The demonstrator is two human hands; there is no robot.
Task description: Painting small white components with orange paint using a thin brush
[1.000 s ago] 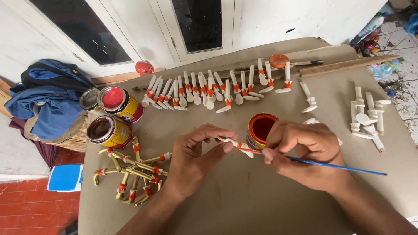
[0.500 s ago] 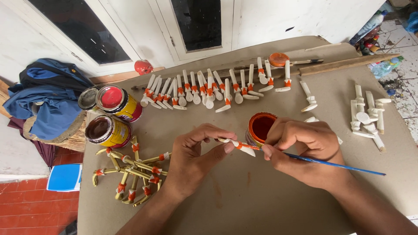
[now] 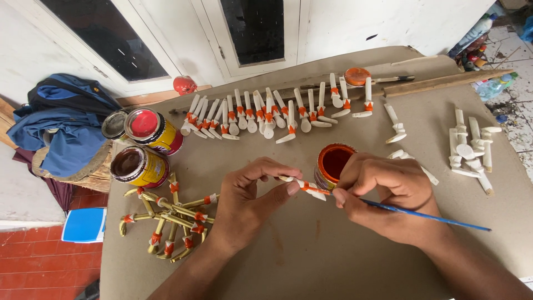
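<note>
Left hand [image 3: 250, 194] pinching small white piece [image 3: 304, 186] mid-worktop, fingers closed on it; right hand [image 3: 388, 194] closed around blue brush [image 3: 422, 214], tip on the orange band. Risks, likely: smearing wet paint with the thumb; knocking orange paint tin [image 3: 333, 164] just behind the knuckles.

Three paint tins stand open: a red-lidded one [image 3: 149, 129], a brown one [image 3: 136, 165] and an orange one [image 3: 332, 164]. There is one blue-handled brush [image 3: 427, 216], one blue jacket [image 3: 61, 125] and one loose orange lid [image 3: 357, 76].
</note>
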